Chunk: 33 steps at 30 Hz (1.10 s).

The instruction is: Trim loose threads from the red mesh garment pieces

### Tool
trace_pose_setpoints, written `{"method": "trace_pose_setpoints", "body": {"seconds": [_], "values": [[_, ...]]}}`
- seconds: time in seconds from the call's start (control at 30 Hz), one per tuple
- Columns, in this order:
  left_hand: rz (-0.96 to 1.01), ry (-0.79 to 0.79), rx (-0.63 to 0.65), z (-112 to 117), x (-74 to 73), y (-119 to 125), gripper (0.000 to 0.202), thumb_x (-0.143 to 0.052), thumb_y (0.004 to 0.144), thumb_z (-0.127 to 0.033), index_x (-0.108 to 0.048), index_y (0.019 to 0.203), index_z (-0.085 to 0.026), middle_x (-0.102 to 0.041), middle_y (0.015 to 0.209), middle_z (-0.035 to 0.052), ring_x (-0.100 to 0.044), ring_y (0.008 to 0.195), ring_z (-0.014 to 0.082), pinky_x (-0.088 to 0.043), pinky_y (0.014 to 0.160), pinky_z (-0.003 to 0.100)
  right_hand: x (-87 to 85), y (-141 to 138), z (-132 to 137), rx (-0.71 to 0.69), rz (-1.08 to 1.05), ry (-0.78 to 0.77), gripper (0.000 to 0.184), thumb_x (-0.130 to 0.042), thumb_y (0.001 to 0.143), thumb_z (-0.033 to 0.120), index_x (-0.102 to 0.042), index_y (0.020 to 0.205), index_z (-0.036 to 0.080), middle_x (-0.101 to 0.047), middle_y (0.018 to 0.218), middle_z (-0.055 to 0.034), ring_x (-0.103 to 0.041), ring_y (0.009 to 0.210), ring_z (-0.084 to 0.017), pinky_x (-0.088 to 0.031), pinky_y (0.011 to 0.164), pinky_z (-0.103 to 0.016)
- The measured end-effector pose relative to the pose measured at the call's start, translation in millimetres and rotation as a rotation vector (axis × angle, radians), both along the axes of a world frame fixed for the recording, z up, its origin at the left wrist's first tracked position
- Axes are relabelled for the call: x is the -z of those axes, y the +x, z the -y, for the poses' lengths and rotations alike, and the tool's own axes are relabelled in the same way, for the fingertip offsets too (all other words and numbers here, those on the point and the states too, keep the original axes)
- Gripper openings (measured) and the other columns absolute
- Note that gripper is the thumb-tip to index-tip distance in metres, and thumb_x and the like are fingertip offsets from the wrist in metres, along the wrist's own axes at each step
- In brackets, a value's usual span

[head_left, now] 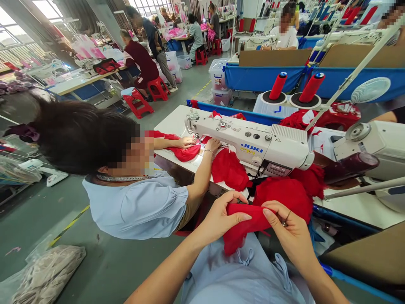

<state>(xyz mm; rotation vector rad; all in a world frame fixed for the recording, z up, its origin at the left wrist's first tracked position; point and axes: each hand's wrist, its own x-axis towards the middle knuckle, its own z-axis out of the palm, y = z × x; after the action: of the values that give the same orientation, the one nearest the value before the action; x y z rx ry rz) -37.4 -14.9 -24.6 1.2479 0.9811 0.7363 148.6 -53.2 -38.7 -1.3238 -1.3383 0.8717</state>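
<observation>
A piece of red fabric (pixel 243 217) is stretched between my two hands, just above my lap. My left hand (pixel 226 215) grips its left part, thumb on top and fingers behind. At the other end, my right hand (pixel 284 221) pinches the cloth's upper corner between thumb and fingers; a ring is on one finger. The lower part of the cloth hangs down loosely. Right behind it, a heap of red fabric (pixel 281 194) lies at the table edge. Another red piece (pixel 229 169) drapes beside the white sewing machine (pixel 249 139).
A co-worker in a light blue top (pixel 136 207) sits close on my left, hands at the machine's needle. Two red thread cones (pixel 311 88) stand behind the machine. A cardboard panel (pixel 367 257) is at my right. A plastic-wrapped bundle (pixel 50 270) lies on the floor.
</observation>
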Motion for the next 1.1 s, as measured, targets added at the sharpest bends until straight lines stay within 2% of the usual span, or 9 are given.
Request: {"method": "trace_pose_setpoints", "body": {"seconds": [0.33, 0.47, 0.57, 0.63, 0.77, 0.9, 1.0, 1.07, 1.1], "values": [[0.037, -0.090, -0.072, -1, 9.6, 7, 0.029, -0.073, 0.074, -0.041, -0.064, 0.081, -0.014, -0.058, 0.074, -0.0008, -0.049, 0.063, 0.0102, -0.038, 0.059, 0.021, 8.3, -10, 3, 0.017, -0.166, -0.233, 0.031, -0.069, 0.078, 0.048, -0.068, 0.084, 0.018, -0.068, 0.074, -0.0040, -0.062, 0.063, -0.016, -0.053, 0.058, -0.023], [0.151, -0.310, -0.195, -4, 12.8, 7, 0.037, -0.081, 0.064, -0.045, -0.063, 0.078, -0.015, -0.060, 0.069, -0.0023, -0.050, 0.059, 0.0089, -0.037, 0.057, 0.020, -21.0, 11, -13, 0.150, -0.204, -0.323, 0.036, -0.078, 0.066, 0.047, -0.065, 0.085, 0.020, -0.063, 0.069, 0.0005, -0.047, 0.043, -0.008, -0.041, 0.038, -0.021], [0.217, -0.447, -0.247, -6, 13.6, 5, 0.044, -0.087, 0.054, -0.045, -0.066, 0.079, -0.014, -0.065, 0.071, -0.0002, -0.056, 0.062, 0.0108, -0.040, 0.060, 0.022, -53.9, 42, -31, 0.435, -0.315, -0.137, 0.025, -0.079, 0.070, 0.038, -0.062, 0.081, 0.023, -0.047, 0.057, 0.0064, -0.035, 0.038, -0.005, -0.027, 0.033, -0.018], [0.238, -0.473, -0.259, -7, 12.5, 4, 0.045, -0.088, 0.053, -0.044, -0.069, 0.079, -0.013, -0.067, 0.070, 0.0011, -0.057, 0.063, 0.0111, -0.041, 0.061, 0.022, -62.5, 54, -37, 0.455, -0.289, -0.040, 0.016, -0.074, 0.078, 0.035, -0.063, 0.083, 0.024, -0.052, 0.065, 0.0036, -0.032, 0.038, -0.004, -0.025, 0.034, -0.020], [0.292, -0.518, -0.258, -4, 7.7, 5, 0.043, -0.089, 0.052, -0.043, -0.071, 0.077, -0.013, -0.068, 0.068, 0.0002, -0.057, 0.060, 0.0098, -0.040, 0.059, 0.021, -32.0, 38, -28, 0.167, -0.070, -0.245, 0.032, -0.076, 0.068, 0.050, -0.071, 0.083, 0.022, -0.065, 0.070, -0.0042, -0.051, 0.049, -0.012, -0.024, 0.032, -0.020], [0.334, -0.523, -0.219, 0, 3.3, 9, 0.044, -0.090, 0.049, -0.042, -0.072, 0.077, -0.013, -0.069, 0.069, 0.0007, -0.057, 0.060, 0.0094, -0.041, 0.061, 0.021, 4.5, 10, -15, -0.009, -0.154, -0.342, 0.043, -0.074, 0.069, 0.056, -0.071, 0.091, 0.019, -0.071, 0.079, -0.0065, -0.053, 0.047, -0.012, -0.020, 0.029, -0.019], [0.339, -0.494, -0.254, 0, 1.5, 10, 0.044, -0.089, 0.050, -0.043, -0.072, 0.075, -0.012, -0.068, 0.068, 0.0006, -0.056, 0.060, 0.0088, -0.041, 0.061, 0.020, 6.4, 4, -9, -0.019, -0.247, -0.366, 0.045, -0.070, 0.073, 0.061, -0.072, 0.085, 0.018, -0.054, 0.049, 0.0021, -0.041, 0.039, -0.008, -0.026, 0.032, -0.017], [0.347, -0.497, -0.279, -1, 1.0, 11, 0.044, -0.090, 0.049, -0.043, -0.072, 0.075, -0.012, -0.069, 0.067, 0.0007, -0.057, 0.060, 0.0091, -0.042, 0.061, 0.020, 1.8, 2, -9, 0.009, -0.297, -0.358, 0.048, -0.066, 0.075, 0.064, -0.071, 0.086, 0.017, -0.041, 0.042, 0.0066, -0.033, 0.037, -0.006, -0.027, 0.034, -0.016], [0.352, -0.505, -0.285, -2, 1.0, 10, 0.044, -0.090, 0.049, -0.043, -0.072, 0.076, -0.012, -0.069, 0.068, 0.0009, -0.058, 0.061, 0.0095, -0.043, 0.061, 0.020, -0.6, 2, -9, 0.019, -0.300, -0.370, 0.048, -0.068, 0.075, 0.063, -0.071, 0.088, 0.017, -0.043, 0.043, 0.0061, -0.033, 0.037, -0.006, -0.026, 0.033, -0.016]]}}
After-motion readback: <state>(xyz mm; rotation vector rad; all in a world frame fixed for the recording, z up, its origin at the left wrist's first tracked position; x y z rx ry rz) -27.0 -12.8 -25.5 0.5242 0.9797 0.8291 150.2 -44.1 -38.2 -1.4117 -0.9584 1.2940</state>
